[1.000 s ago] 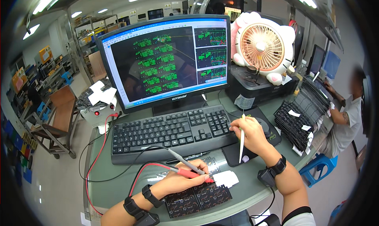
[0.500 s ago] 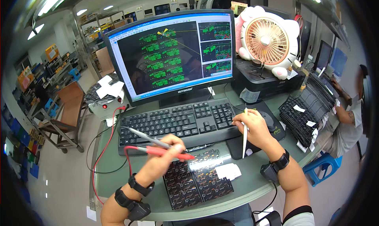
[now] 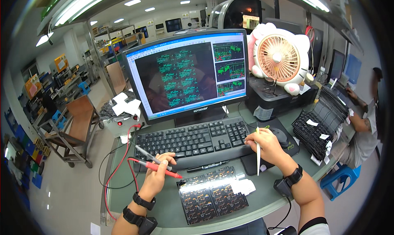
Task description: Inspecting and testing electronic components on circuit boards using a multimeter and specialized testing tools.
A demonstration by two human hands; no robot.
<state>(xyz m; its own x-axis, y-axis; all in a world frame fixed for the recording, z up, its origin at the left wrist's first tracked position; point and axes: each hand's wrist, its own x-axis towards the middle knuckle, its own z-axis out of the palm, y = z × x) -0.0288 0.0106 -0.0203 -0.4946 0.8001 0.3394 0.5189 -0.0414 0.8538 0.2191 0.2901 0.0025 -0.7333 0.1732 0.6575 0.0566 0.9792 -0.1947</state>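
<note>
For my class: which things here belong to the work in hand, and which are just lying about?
Likely in the work:
red probe and grey probe, in the left hand
white stick, in the right hand
black circuit-board panel
monitor showing board layouts

Probably just lying about:
black pen
animal-shaped fan
brown trolley

I can make out white capital lettering (image 3: 201, 109) centred on the lower frame of the monitor (image 3: 186, 77), toward the bench's (image 3: 262, 198) far edge; the menu text (image 3: 172, 48) across its screen is too fine for me. The keyboard (image 3: 193, 139) before it carries pale characters on its keys, too small to read singly. Toward the bench's right edge I see yellow-green lettering (image 3: 291, 146) on the dark mouse pad (image 3: 250, 164). Near the front edge, the black circuit panel (image 3: 209, 198) repeats tiny pale marks I cannot read.
</note>
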